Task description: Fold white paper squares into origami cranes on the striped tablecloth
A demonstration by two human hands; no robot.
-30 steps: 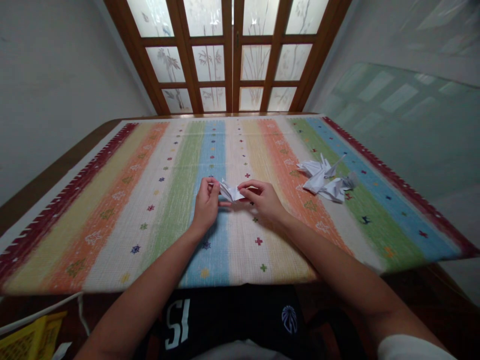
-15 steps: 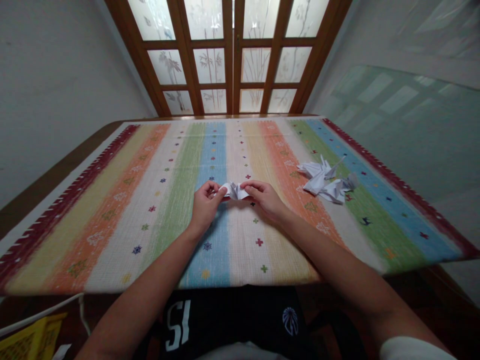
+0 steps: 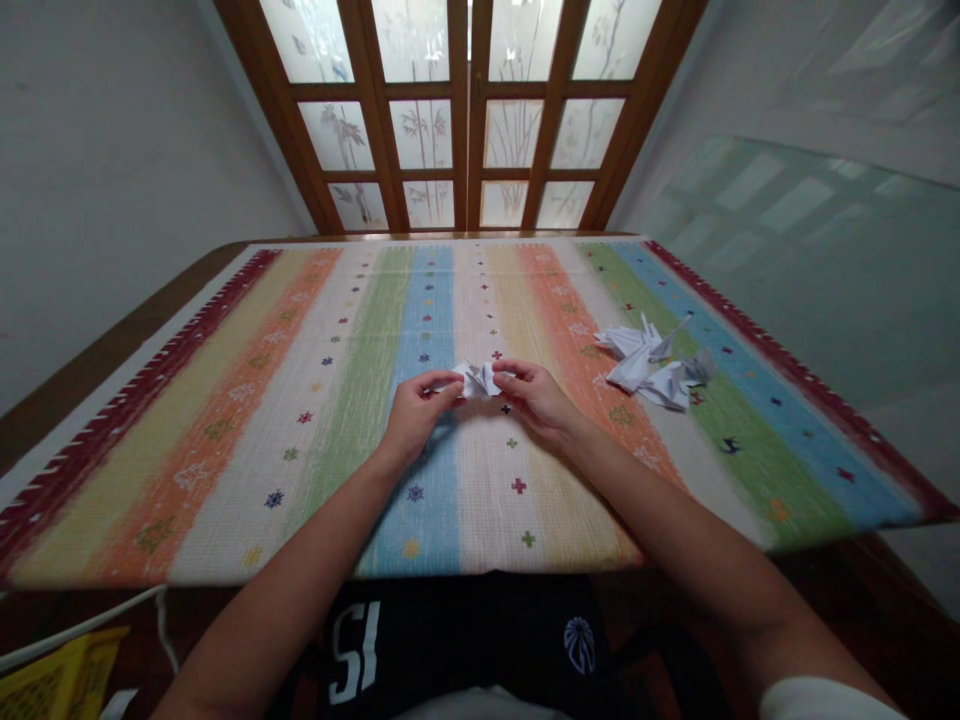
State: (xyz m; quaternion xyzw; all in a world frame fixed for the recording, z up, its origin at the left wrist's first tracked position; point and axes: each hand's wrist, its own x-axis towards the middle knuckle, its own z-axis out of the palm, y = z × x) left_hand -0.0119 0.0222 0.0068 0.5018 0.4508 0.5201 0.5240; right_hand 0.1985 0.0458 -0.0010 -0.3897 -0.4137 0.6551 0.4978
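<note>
Starting from the left, our left hand (image 3: 415,415) has its fingers closed in a pinch on one end of a small folded white paper piece (image 3: 478,380). The piece sits between both sets of fingertips, held over a striped woven cotton tablecloth (image 3: 247,470). Our right hand (image 3: 538,397) grasps the other end, its fingers curled over the paper. Well right of those fingers lies a heap of folded white paper figures (image 3: 637,365). We judge this a fold in progress, and the next move calls for steady pinches on both ends.
</note>
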